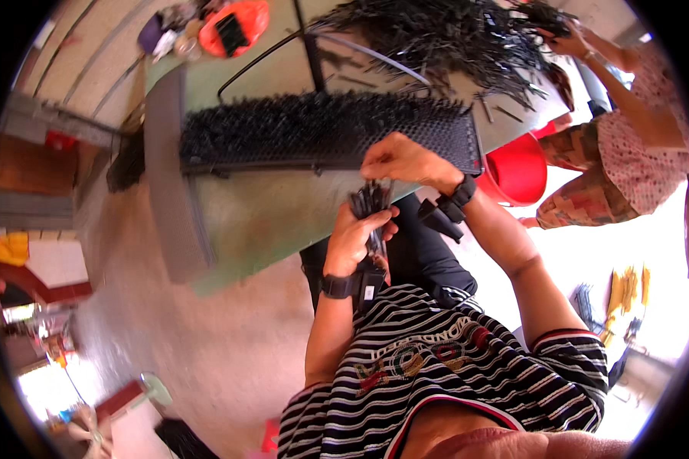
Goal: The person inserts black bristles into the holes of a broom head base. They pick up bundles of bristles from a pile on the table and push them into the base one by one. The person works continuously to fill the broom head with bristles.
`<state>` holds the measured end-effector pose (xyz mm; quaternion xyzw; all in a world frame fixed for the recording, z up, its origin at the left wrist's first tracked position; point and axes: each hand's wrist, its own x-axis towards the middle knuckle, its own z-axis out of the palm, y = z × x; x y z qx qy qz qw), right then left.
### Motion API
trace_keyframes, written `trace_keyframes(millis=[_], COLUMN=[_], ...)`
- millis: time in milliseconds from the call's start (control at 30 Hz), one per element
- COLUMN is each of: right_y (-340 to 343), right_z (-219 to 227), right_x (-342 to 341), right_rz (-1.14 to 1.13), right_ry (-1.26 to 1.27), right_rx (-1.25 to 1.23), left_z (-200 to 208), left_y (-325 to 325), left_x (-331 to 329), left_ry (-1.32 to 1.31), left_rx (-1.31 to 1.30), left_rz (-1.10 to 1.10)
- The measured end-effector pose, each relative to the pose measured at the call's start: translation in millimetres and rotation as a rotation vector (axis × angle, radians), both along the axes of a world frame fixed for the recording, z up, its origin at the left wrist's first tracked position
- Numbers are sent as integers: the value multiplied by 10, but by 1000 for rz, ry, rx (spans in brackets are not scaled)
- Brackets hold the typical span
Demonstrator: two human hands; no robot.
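Observation:
My left hand (pixel 347 243) is wrapped round a bundle of thin black strips (pixel 370 200), their ends sticking up above the fingers. Just above these ends is my right hand (pixel 412 162), its fingertips pinched together at the near edge of a black perforated rack (pixel 440 141). Whatever is between those fingertips is too small to make out. Dark pieces (pixel 283 126) stand packed upright across most of the rack; at its right end the bare holes show.
The rack lies on a green-topped table (pixel 260 222), with a curved metal bar behind it. A large heap of black strips (pixel 452 46) covers the far right. A co-worker's hands (pixel 566 42) hold strips there. A red bucket (pixel 517 172) stands beside the table; an orange bag (pixel 241 23) lies far left.

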<state>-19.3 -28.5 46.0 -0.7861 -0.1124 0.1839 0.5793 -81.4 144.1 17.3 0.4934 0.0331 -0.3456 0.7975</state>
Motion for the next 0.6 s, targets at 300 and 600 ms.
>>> trace_keyframes(millis=[300,600], right_y=[103,-274], right_z=[22,138], right_x=[-81,-102], right_rz=[-394,-730], right_ry=[-178,-155], right_rx=[120,506], left_z=[-238,-284], left_y=[-12,-3], left_x=[-59,-34], left_ry=[91,93], left_rx=[-5,-48], left_rz=[56,121])
